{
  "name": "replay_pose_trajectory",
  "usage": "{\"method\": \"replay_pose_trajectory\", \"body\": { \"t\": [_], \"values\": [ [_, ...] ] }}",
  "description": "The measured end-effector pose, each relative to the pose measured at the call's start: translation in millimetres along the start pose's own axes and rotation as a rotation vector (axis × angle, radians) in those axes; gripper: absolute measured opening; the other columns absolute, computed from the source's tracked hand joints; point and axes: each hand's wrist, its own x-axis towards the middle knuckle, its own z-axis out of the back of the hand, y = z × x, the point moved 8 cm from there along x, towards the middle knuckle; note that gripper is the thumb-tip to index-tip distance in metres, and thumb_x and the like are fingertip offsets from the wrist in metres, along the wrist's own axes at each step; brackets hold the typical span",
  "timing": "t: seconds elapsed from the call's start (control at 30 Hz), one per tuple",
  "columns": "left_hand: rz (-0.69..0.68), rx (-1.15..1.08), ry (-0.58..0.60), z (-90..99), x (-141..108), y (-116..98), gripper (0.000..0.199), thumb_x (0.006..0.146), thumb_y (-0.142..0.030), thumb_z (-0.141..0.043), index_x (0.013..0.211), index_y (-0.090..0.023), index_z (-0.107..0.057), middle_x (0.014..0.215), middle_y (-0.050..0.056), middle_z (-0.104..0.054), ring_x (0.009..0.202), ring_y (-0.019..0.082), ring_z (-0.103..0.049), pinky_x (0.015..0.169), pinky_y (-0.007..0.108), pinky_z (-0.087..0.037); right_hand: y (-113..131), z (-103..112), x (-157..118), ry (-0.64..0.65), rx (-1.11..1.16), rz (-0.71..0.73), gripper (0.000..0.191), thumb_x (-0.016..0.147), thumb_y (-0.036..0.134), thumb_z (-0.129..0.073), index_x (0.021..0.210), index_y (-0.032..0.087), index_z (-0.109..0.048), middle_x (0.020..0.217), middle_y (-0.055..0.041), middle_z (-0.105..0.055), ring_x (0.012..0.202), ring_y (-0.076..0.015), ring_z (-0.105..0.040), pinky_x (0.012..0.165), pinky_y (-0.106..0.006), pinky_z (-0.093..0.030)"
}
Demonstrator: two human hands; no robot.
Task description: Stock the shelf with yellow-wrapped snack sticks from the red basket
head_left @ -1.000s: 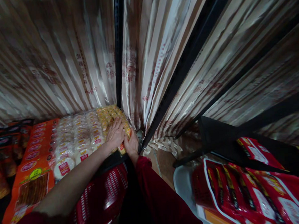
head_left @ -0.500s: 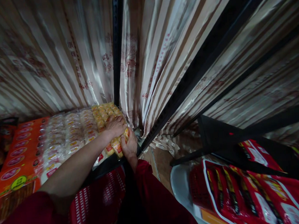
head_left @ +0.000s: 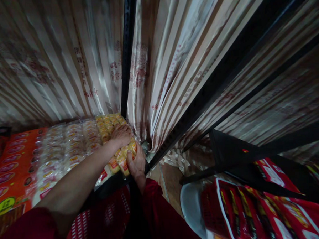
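Note:
Yellow packs of wrapped snacks (head_left: 105, 126) lie in rows at the right end of a dark shelf. My left hand (head_left: 122, 135) rests on top of them, palm down, its fingers laid over the wrappers and partly hard to see. Against the right side of the same packs is my right hand (head_left: 137, 161), with its thumb on the front pack and its fingers round the outer edge. Left of the yellow rows lie clear-wrapped pale snack packs (head_left: 73, 140), which my left forearm crosses in part.
An orange printed carton (head_left: 14, 152) lies further left. A black upright post (head_left: 128, 53) stands behind the packs, before printed curtain-like sheeting (head_left: 92, 58). Below is a red perforated basket (head_left: 100, 222). At right, another basket holds red packets (head_left: 260, 207) beside a dark shelf (head_left: 231, 155).
The view has shifted slightly, moving the shelf goods a little left and down. Both hands stay on the yellow packs, with the right thumb slightly further from the left hand.

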Motion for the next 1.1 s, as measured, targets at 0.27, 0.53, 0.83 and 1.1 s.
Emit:
{"method": "replay_pose_trajectory", "body": {
  "t": [0.27, 0.53, 0.83, 1.1],
  "values": [
    [0.08, -0.121, 0.035, 3.7, -5.4, 4.2, 0.051, 0.094, -0.034, -0.023, 0.138, -0.013, -0.036, 0.15, 0.013, -0.028, 0.139, 0.024, -0.021, 0.113, 0.046, -0.015, 0.7, 3.6, -0.9, -0.029, 0.018, 0.007, 0.055, 0.083, 0.034, -0.043, 0.132, 0.01, -0.042, 0.13, -0.016, -0.051, 0.121, -0.0264, -0.045, 0.103, -0.044, -0.035],
    [0.032, -0.236, -0.196, 40.1, -72.3, -31.8, 0.05, 0.092, -0.03, -0.031, 0.137, -0.009, -0.037, 0.153, 0.014, -0.016, 0.142, 0.026, -0.009, 0.115, 0.043, -0.018, -2.8, 6.5, -3.9, -0.087, 0.085, 0.086, 0.051, 0.087, 0.033, -0.037, 0.132, 0.01, -0.042, 0.131, -0.0166, -0.051, 0.121, -0.0242, -0.047, 0.102, -0.043, -0.037],
    [0.074, -0.417, -0.305, -16.2, -247.4, -88.6, 0.046, 0.092, -0.028, -0.033, 0.137, -0.021, -0.04, 0.149, 0.009, -0.03, 0.137, 0.02, -0.028, 0.108, 0.04, -0.038, -7.0, 9.9, -7.4, -0.063, 0.133, 0.026, 0.054, 0.087, 0.038, -0.037, 0.132, 0.008, -0.042, 0.131, -0.0187, -0.051, 0.122, -0.0262, -0.046, 0.102, -0.044, -0.037],
    [0.163, -0.418, -0.314, -20.7, -281.8, -73.6, 0.043, 0.09, -0.023, -0.034, 0.129, -0.02, -0.05, 0.146, 0.01, -0.035, 0.134, 0.023, -0.033, 0.106, 0.041, -0.04, 0.5, 18.3, -34.9, -0.072, 0.093, 0.143, 0.059, 0.087, 0.043, -0.039, 0.132, 0.005, -0.041, 0.134, -0.0207, -0.046, 0.126, -0.0282, -0.04, 0.106, -0.048, -0.031]
  ]
}}
